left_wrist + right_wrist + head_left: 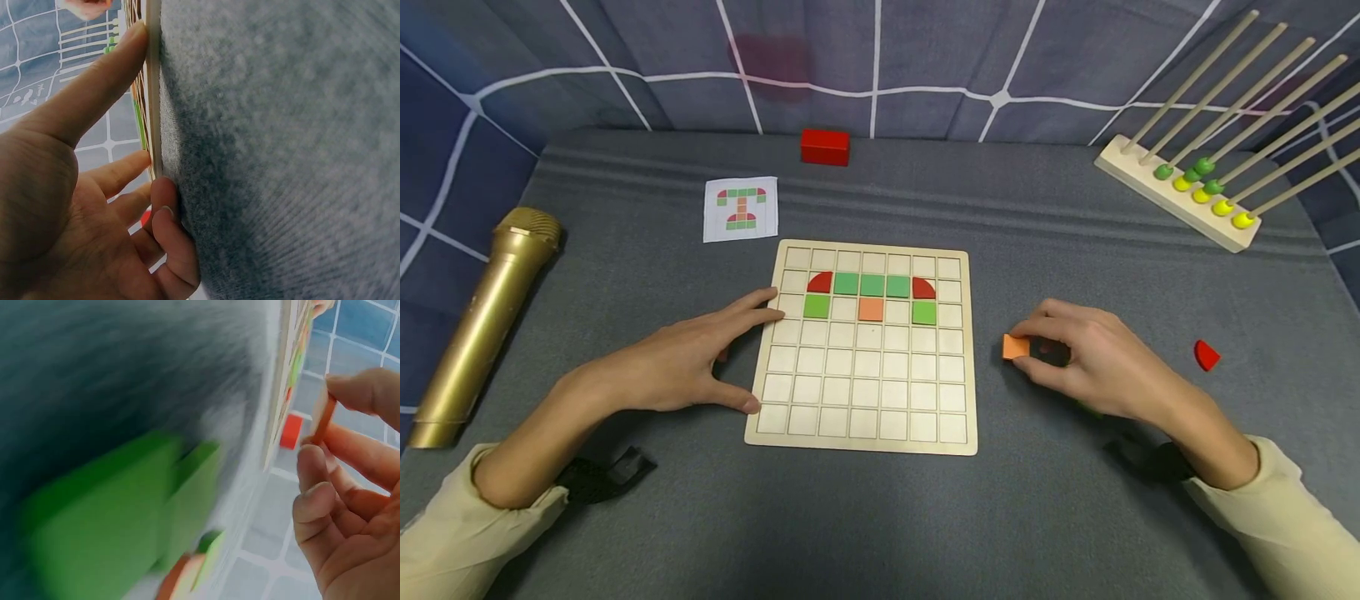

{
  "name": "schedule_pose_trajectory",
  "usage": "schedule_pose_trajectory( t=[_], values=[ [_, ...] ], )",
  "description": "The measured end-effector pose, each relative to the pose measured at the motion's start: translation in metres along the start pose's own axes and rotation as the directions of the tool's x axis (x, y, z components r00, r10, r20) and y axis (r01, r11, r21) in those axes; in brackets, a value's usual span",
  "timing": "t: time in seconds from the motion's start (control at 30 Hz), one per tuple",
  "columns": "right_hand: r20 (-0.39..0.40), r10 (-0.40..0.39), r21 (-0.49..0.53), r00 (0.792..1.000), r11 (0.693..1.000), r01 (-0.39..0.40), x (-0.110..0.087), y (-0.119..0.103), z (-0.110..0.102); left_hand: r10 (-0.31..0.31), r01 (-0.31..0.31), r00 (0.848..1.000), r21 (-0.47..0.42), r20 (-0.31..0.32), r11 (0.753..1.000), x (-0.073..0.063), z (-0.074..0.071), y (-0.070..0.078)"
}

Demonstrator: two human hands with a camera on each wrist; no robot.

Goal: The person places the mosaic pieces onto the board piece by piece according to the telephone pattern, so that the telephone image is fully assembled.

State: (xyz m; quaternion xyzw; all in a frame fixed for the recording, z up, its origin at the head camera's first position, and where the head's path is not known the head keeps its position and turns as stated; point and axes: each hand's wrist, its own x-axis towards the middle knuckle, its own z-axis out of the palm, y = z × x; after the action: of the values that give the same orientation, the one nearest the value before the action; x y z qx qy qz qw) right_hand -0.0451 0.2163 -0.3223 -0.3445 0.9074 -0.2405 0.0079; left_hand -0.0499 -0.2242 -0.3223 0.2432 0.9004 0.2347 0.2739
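My right hand [1093, 354] pinches an orange square tile [1016, 347] between thumb and fingertips, just right of the wooden grid board [862, 422]. In the right wrist view the tile [323, 417] is held on its edge. My left hand [688, 362] touches the board's left side with spread fingers and thumb; the left wrist view shows the fingertips against the board's edge [152, 94]. On the board's upper rows lie dark green squares [872, 285], light green squares [817, 306], red quarter-circle tiles [923, 288] and one orange square [871, 309].
Loose green tiles [112, 519] lie beneath my right hand, with a red quarter-circle tile [1207, 356] further right. Behind the board are a pattern card [741, 210] and a red block [825, 147]. A gold microphone [490, 325] lies left; a pegged bead stand [1180, 196] stands back right.
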Motion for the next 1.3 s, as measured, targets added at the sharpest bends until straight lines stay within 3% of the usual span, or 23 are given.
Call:
schedule_pose_trajectory(
  t=[0.23,0.4,0.77,1.0,1.3],
  values=[
    [-0.023,-0.042,0.075,0.999,0.996,0.044,0.033,-0.023,0.008,-0.002,0.002,1.0,-0.006,0.005,1.0,0.001,-0.001,0.0],
    [0.003,-0.073,0.114,0.997,0.991,0.072,0.058,-0.04,0.019,0.0,0.0,1.0,-0.003,0.006,1.0,0.002,-0.001,0.0],
    [0.07,-0.03,0.125,0.997,0.992,0.021,0.094,-0.064,0.037,-0.001,0.001,1.0,0.003,0.004,1.0,0.002,0.0,0.0],
    [0.145,-0.017,0.085,0.989,0.996,0.004,0.106,-0.073,0.053,0.001,-0.001,1.0,0.002,0.0,1.0,-0.001,0.0,0.0],
    [0.145,-0.04,0.035,0.989,0.999,0.036,0.109,-0.071,0.06,0.006,-0.006,1.0,-0.002,-0.003,1.0,-0.001,0.0,0.0]
  ],
)
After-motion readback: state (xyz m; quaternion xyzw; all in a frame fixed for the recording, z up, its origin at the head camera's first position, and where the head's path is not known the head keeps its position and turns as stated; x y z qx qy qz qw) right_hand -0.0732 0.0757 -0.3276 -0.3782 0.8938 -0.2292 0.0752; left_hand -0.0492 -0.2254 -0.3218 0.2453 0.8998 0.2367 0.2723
